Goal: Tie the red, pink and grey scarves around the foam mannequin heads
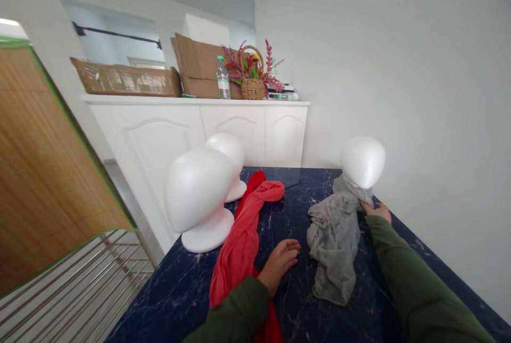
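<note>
A grey scarf point(337, 242) is wrapped round the neck of a white mannequin head point(362, 159) at the right, and its ends hang forward onto the dark blue table. My right hand point(377, 211) grips the scarf at the right side of the neck, fingertips on the cloth. Lower and to the left, my left hand point(280, 263) hovers over the tabletop, fingers stretched out and holding nothing. Beside it lies a coral red scarf point(243, 239), with a brighter red cloth point(255, 178) partly under it.
Two more white mannequin heads, a near one point(199, 194) and a far one point(229, 151), stand at the table's left. Behind are a white cabinet point(159, 135), cardboard boxes point(128, 79), a water bottle point(222, 79) and a flower basket point(253, 87). A metal rack point(99, 263) stands left.
</note>
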Motion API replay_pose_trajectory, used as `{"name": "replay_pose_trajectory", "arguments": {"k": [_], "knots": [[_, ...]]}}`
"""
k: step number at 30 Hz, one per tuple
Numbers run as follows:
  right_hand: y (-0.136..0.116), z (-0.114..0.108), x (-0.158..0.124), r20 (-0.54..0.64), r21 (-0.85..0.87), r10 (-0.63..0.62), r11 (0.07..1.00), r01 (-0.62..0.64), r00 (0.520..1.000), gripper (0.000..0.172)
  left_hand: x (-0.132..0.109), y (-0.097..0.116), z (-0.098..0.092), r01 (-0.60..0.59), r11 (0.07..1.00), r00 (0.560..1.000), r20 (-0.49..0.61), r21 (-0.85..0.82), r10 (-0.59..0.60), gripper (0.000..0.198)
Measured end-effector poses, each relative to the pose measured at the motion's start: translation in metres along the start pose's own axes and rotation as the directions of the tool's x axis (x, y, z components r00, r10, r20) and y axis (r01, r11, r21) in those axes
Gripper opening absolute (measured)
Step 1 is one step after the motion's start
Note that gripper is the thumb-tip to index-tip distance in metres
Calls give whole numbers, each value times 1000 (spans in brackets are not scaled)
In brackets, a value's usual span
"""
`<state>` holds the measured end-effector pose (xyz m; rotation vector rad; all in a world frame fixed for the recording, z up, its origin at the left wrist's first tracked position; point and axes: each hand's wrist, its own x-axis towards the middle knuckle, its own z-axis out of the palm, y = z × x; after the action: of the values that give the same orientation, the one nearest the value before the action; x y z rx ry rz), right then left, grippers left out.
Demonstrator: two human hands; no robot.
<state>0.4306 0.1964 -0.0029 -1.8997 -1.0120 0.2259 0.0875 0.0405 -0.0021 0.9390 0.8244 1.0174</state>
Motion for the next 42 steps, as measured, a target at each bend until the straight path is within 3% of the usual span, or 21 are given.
{"name": "replay_pose_trajectory", "arguments": {"k": [3, 5, 6, 8, 10, 11, 12, 13, 14, 15, 18, 20, 22, 24, 27, 30, 33, 35, 37, 39, 42], "knots": [[9, -9, -22, -31, 15, -70, 997, 71, 997, 85, 2, -2, 2, -13, 999, 1000, -28, 43, 14, 37], [6, -14, -55, -51, 21, -289, 957, 291, 956, 80, 4, -3, 3, -24, 997, 999, -28, 74, 26, 33], [1, -16, -76, -22, 23, -437, 899, 437, 899, 73, 4, -4, 3, -35, 995, 999, -23, 89, 37, 32], [-12, -15, -124, 193, 94, -695, 716, 692, 693, 60, 5, -4, 4, -73, 989, 997, -7, 125, 75, 30], [-25, -10, -169, 458, 223, -779, 568, 792, 429, 51, 5, -4, 5, -126, 977, 992, 19, 170, 125, 28], [-30, -7, -185, 544, 253, -769, 532, 808, 336, 50, 5, -5, 5, -153, 968, 988, 33, 200, 149, 26], [-33, -4, -196, 590, 274, -754, 524, 807, 289, 51, 4, -6, 6, -180, 955, 984, 45, 238, 174, 24], [-34, -1, -200, 611, 276, -739, 534, 799, 283, 52, 3, -7, 6, -206, 936, 979, 57, 287, 198, 23], [-33, 0, -199, 612, 261, -725, 562, 785, 316, 52, 1, -8, 6, -230, 909, 973, 67, 348, 221, 21], [-30, -1, -191, 598, 229, -705, 607, 761, 382, 51, -1, -7, 5, -256, 867, 966, 78, 427, 247, 21], [-11, -13, -151, 485, 53, -551, 793, 606, 679, 37, -7, 2, 1, -351, 607, 921, 146, 713, 361, 18], [5, -28, -124, 370, -42, -427, 880, 474, 825, 31, -10, 17, -6, -367, 348, 879, 198, 863, 434, 19], [18, -45, -106, 267, -89, -345, 921, 379, 900, 33, -11, 35, -15, -278, 148, 851, 172, 949, 495, 23], [27, -58, -99, 127, -91, -307, 943, 319, 943, 38, -10, 49, -28, -112, 71, 833, 55, 991, 550, 32], [25, -69, -105, -102, -56, -364, 931, 360, 926, 45, -6, 57, -51, 91, 184, 794, -183, 979, 580, 50], [7, -65, -127, -135, 5, -487, 871, 492, 863, 45, -2, 57, -72, 152, 328, 774, -319, 932, 548, 50], [-17, -47, -164, -6, 217, -487, 852, 476, 873, 40, -1, 63, -81, 156, 363, 773, -342, 919, 534, 23], [-32, -29, -195, 151, 396, -428, 852, 342, 891, 39, -4, 73, -77, 147, 351, 784, -325, 925, 529, 10], [-45, -13, -225, 354, 527, -361, 839, 135, 863, 41, -8, 82, -63, 128, 320, 800, -289, 939, 527, 10], [-57, 0, -251, 582, 591, -282, 791, -158, 763, 47, -16, 85, -40, 58, 283, 818, -208, 957, 537, 16], [-69, 7, -272, 795, 571, -304, 665, -481, 525, 58, -31, 72, 4, -266, 293, 853, 82, 919, 516, 30]]}}
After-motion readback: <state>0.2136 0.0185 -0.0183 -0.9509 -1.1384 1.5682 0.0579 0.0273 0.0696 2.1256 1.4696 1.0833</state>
